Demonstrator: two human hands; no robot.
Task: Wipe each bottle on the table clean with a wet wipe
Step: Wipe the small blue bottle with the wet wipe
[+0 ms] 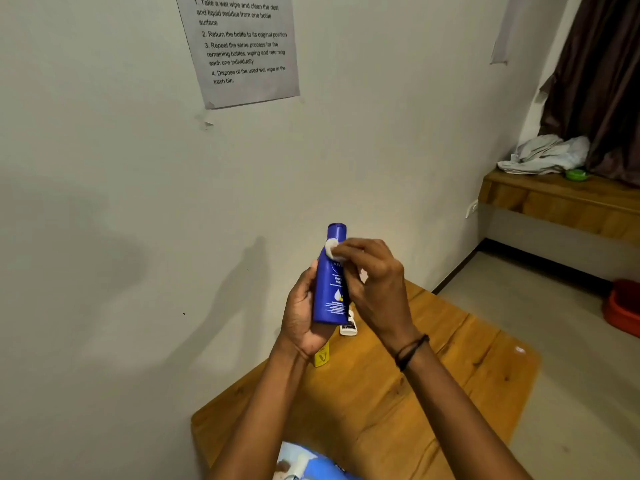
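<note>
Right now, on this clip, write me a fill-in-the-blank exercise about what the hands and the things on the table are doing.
1. The left hand grips the tall ____ plastic bottle upright.
2. The right hand pinches the small ____ wet wipe against that bottle, just below its cap.
3. Below the hands, a small yellow bottle and a small white bottle sit on the ____ table.

Missing words: blue; white; wooden.
</note>
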